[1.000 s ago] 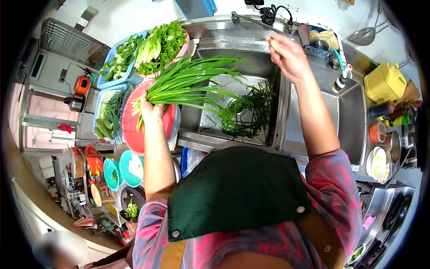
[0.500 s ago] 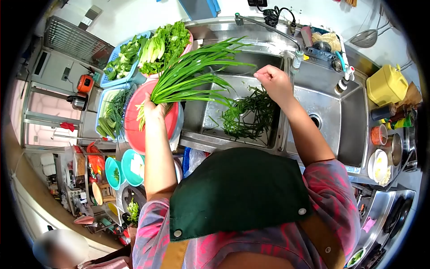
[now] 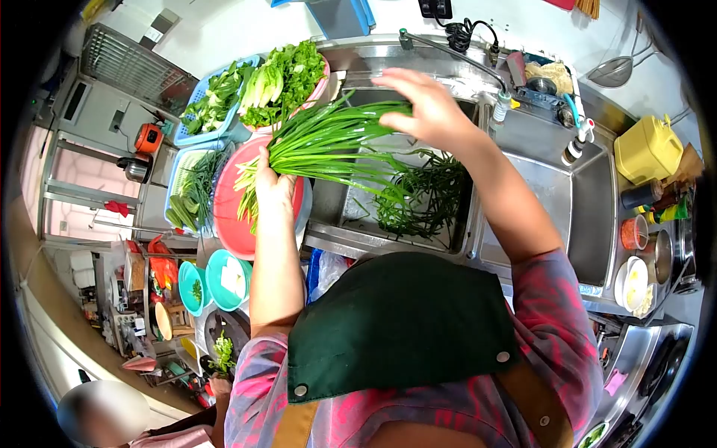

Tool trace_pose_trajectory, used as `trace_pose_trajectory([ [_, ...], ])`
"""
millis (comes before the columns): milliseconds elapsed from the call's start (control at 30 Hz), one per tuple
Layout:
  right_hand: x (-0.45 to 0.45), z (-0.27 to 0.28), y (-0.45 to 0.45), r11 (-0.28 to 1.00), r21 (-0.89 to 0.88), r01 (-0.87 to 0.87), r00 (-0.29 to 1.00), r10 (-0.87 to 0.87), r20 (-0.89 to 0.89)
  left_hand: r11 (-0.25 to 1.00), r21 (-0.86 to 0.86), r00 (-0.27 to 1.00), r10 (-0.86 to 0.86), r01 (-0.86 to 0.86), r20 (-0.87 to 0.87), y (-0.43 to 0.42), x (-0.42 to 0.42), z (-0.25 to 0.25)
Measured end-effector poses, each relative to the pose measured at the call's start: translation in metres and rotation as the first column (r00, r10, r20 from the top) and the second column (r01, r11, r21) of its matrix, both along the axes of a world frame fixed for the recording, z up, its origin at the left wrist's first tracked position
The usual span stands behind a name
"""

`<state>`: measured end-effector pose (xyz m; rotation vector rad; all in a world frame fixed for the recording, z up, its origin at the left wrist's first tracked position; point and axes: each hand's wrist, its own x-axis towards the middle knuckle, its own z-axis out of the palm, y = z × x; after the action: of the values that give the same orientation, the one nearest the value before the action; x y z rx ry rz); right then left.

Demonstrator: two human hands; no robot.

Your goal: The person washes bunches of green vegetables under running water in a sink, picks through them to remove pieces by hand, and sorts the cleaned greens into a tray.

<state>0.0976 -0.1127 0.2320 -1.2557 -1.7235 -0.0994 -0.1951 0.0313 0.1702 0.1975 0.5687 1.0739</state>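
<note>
My left hand [image 3: 275, 185] is wrapped round the pale stem ends of a bunch of long green chives [image 3: 336, 145], above a red basin [image 3: 233, 200]. The leaves reach right, over the left sink bowl [image 3: 325, 205]. My right hand [image 3: 424, 104] is just above the leaf tips with its fingers apart; nothing shows in it. Beneath, loose dark green leaves [image 3: 429, 190] lie in the left bowl.
Baskets of leafy greens [image 3: 287, 75] stand at the upper left. A tap [image 3: 502, 108] crosses behind the sink divider. A yellow jug [image 3: 648, 149] is at the right, teal bowls [image 3: 228, 280] at the lower left. Another person's hand [image 3: 220, 386] is near a cutting board.
My right hand has moved down from the upper right, then left to the leaf tips, and its fingers have opened. My left hand keeps its hold on the bunch.
</note>
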Motion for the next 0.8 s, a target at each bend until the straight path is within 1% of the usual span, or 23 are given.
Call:
trace_pose_trajectory([
  [33, -0.002, -0.004, 0.007, 0.998, -0.06, 0.009, 0.998, -0.005, 0.068, 1.0, 0.026, 1.0, -0.001, 0.001, 0.006, -0.003, 0.005, 0.004],
  [67, 0.001, -0.005, 0.011, 0.954, -0.288, -0.082, 0.996, 0.088, 0.008, 1.0, 0.004, 0.998, 0.027, -0.027, -0.058, -0.008, 0.009, 0.008],
  [100, 0.004, -0.004, 0.016, 0.955, -0.287, -0.078, 0.996, 0.084, 0.009, 1.0, 0.005, 0.998, 0.023, -0.023, -0.058, -0.012, 0.011, 0.012],
  [133, 0.009, -0.006, 0.024, 0.832, -0.488, -0.266, 0.963, 0.203, -0.179, 0.998, 0.064, 0.998, -0.018, 0.021, -0.053, -0.015, 0.012, 0.013],
  [167, 0.013, -0.01, 0.033, 0.638, -0.62, -0.457, 0.886, 0.265, -0.381, 0.991, 0.122, 0.997, -0.058, 0.064, -0.05, -0.017, 0.012, 0.014],
  [200, 0.018, -0.026, 0.045, 0.673, -0.523, -0.523, 0.84, 0.301, -0.452, 0.982, 0.163, 0.995, -0.089, 0.095, -0.044, -0.015, 0.008, 0.011],
  [233, 0.019, -0.024, 0.046, 0.673, -0.523, -0.523, 0.839, 0.3, -0.453, 0.982, 0.161, 0.995, -0.089, 0.095, -0.045, -0.02, 0.01, 0.015],
  [300, 0.022, -0.017, 0.044, 0.648, -0.507, -0.568, 0.782, 0.234, -0.577, 0.946, 0.261, 0.981, -0.18, 0.193, -0.074, -0.034, 0.013, 0.023],
  [333, 0.024, -0.016, 0.044, 0.647, -0.495, -0.579, 0.758, 0.204, -0.62, 0.938, 0.286, 0.979, -0.172, 0.196, -0.107, -0.034, 0.012, 0.022],
  [367, 0.025, -0.013, 0.044, 0.65, -0.495, -0.577, 0.757, 0.199, -0.622, 0.937, 0.284, 0.978, -0.177, 0.201, -0.108, -0.035, 0.012, 0.021],
  [433, 0.027, -0.008, 0.045, 0.657, -0.566, -0.499, 0.817, 0.138, -0.56, 0.925, 0.323, 0.963, -0.123, 0.198, -0.239, -0.035, 0.015, 0.019],
  [467, 0.029, -0.011, 0.049, 0.679, -0.577, -0.454, 0.852, 0.141, -0.505, 0.918, 0.35, 0.952, -0.082, 0.187, -0.294, -0.034, 0.017, 0.018],
  [500, 0.029, -0.01, 0.052, 0.682, -0.576, -0.45, 0.852, 0.135, -0.506, 0.916, 0.351, 0.951, -0.088, 0.194, -0.296, -0.033, 0.021, 0.018],
  [567, 0.029, -0.009, 0.053, 0.727, -0.604, -0.326, 0.913, 0.078, -0.399, 0.951, 0.288, 0.964, -0.037, 0.115, -0.263, -0.033, 0.03, 0.02],
  [600, 0.031, -0.009, 0.051, 0.728, -0.604, -0.325, 0.913, 0.074, -0.402, 0.964, 0.249, 0.964, -0.022, 0.091, -0.266, -0.032, 0.032, 0.022],
  [633, 0.035, -0.007, 0.047, 0.772, -0.55, -0.319, 0.919, 0.11, -0.379, 0.964, 0.249, 0.963, -0.026, 0.095, -0.268, -0.03, 0.033, 0.022],
  [700, 0.044, -0.003, 0.04, 0.845, -0.432, -0.314, 0.928, 0.178, -0.326, 0.993, 0.108, 0.98, -0.015, 0.037, -0.198, -0.022, 0.028, 0.018],
  [733, 0.052, -0.001, 0.035, 0.871, -0.393, -0.296, 0.933, 0.176, -0.313, 0.991, 0.117, 0.984, -0.041, 0.062, -0.176, -0.016, 0.024, 0.014],
  [800, 0.061, 0.001, 0.023, 0.972, -0.212, -0.102, 0.952, 0.034, -0.303, 0.994, 0.092, 0.985, -0.038, 0.054, -0.168, -0.009, 0.015, 0.004],
])
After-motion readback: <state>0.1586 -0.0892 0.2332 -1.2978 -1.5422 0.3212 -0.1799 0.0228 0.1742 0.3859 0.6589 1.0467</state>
